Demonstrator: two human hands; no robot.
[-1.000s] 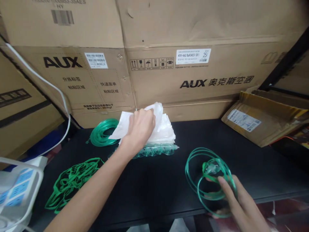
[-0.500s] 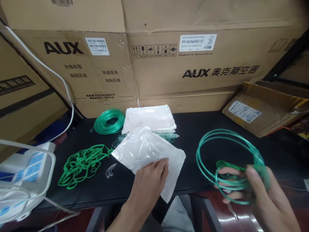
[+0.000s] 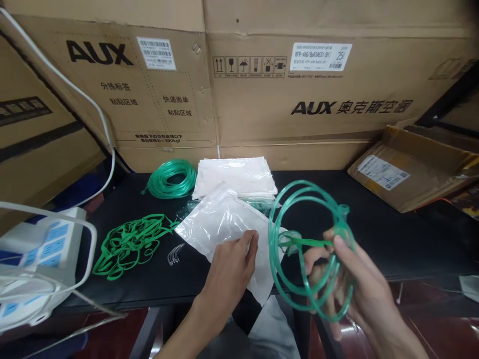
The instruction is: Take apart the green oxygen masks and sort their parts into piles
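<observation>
My left hand (image 3: 230, 264) rests palm down on a clear plastic pouch (image 3: 224, 227), fingers extended and lightly curled, with the fingertips pressing the pouch flat against the black worktop (image 3: 392, 234). It encloses nothing; it only pins the pouch. The pouch lies at the front edge of the worktop, one corner overhanging that edge.

My right hand (image 3: 348, 284) is closed around a coil of green transparent tubing (image 3: 299, 239). The thumb lies across the front of the loops and the fingers wrap behind them. The coil is held upright, clear of the worktop, just right of the pouch and near my left hand. A small clear fitting sits inside the coil, close to my fingertips; its detail cannot be made out.

Behind the pouch lies a stack of further white pouches (image 3: 235, 175), resting partly on a row of clear green parts. Left of the stack is a tightly wound green tubing bundle (image 3: 172, 178). Nearer, at the left, lies a loose heap of flat green straps (image 3: 130, 242), with a few small bent metal clips (image 3: 175, 254) just beside it. Cardboard cartons (image 3: 299, 99) stand along the rear of the worktop.
</observation>
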